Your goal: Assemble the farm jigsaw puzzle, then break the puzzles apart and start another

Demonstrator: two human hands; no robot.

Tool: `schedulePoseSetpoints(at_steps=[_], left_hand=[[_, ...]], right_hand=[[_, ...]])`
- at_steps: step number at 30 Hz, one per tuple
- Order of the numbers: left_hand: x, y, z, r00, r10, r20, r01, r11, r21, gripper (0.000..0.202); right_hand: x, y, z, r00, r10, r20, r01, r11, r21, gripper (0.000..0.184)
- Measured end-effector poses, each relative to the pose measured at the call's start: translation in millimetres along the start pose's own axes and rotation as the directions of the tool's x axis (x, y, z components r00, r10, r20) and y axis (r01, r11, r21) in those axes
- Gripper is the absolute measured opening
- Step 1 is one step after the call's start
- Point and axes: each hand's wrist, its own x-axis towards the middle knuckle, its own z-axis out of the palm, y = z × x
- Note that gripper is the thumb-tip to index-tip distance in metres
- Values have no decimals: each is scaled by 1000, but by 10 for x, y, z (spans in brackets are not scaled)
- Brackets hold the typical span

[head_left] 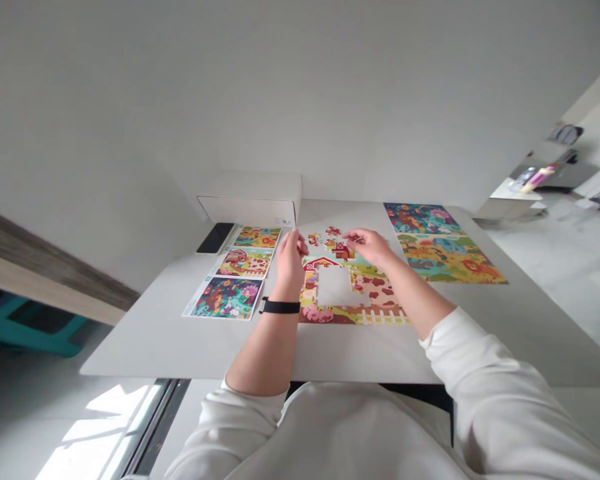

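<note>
A farm jigsaw puzzle (380, 294) lies on the table, with a pale rectangular gap inside its assembled border. Beyond its far edge, my right hand (373, 247) has its fingertips pinched, seemingly around a thin puzzle piece seen edge-on. Just below those fingertips is a joined cluster of puzzle pieces (339, 249) showing part of a red barn. Loose puzzle pieces (333, 231) lie close by. My left hand (291, 253), curled closed, is at the puzzle's upper left; its fingers hide whatever may be in them.
Three picture sheets (227, 298) lie at the left, below a dark phone (215, 238). A white box (250, 200) stands against the wall behind. Two finished puzzles (450, 257) lie at the right on the white table (180, 347).
</note>
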Motion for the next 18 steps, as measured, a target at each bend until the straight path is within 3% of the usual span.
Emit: schedulePoseSetpoints(at_steps=[2, 5, 9, 14, 18], left_hand=[[-21, 11, 56, 995, 80, 64, -87, 990, 107, 34], [-26, 67, 138, 980, 94, 178, -135, 963, 234, 13], [-11, 128, 129, 947, -4, 321, -147, 883, 446, 23], [-48, -18, -126, 912, -128, 389, -144, 788, 598, 16], [-87, -157, -268, 902, -159, 401, -170, 724, 668, 12]], right_hand=[[-233, -22, -47, 996, 13, -83, -10, 999, 34, 34], [-481, -13, -38, 982, 35, -183, -18, 996, 90, 40], [-615, 32, 99, 962, 85, -260, -49, 989, 143, 39], [-699, 88, 326, 972, 89, -218, -66, 992, 111, 35], [-747, 138, 428, 984, 83, -160, -65, 991, 115, 39]])
